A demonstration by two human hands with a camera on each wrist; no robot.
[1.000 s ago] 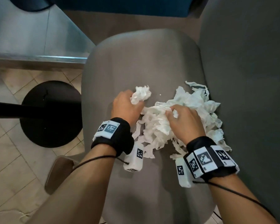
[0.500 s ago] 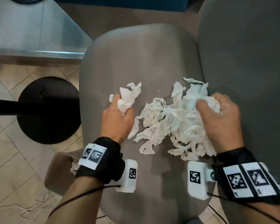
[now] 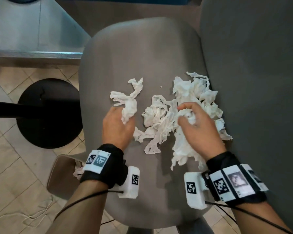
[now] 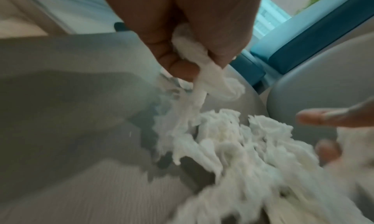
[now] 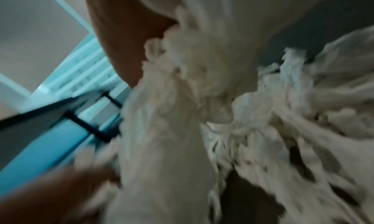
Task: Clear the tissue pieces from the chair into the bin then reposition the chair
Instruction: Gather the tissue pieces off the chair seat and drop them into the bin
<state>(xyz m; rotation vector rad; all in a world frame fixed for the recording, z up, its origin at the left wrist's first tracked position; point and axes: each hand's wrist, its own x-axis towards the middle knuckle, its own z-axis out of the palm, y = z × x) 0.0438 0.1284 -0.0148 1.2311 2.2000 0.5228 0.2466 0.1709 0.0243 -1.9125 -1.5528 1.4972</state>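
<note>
tissue pieces (image 3: 184, 115) on chair seat (image 3: 142, 56), right half | backrest (image 3: 252, 81) right of seat

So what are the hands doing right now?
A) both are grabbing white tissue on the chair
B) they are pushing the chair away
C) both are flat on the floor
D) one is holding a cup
A: the left hand grips a wad of tissue and the right hand clutches tissue from the pile spread on the grey chair seat.
</note>
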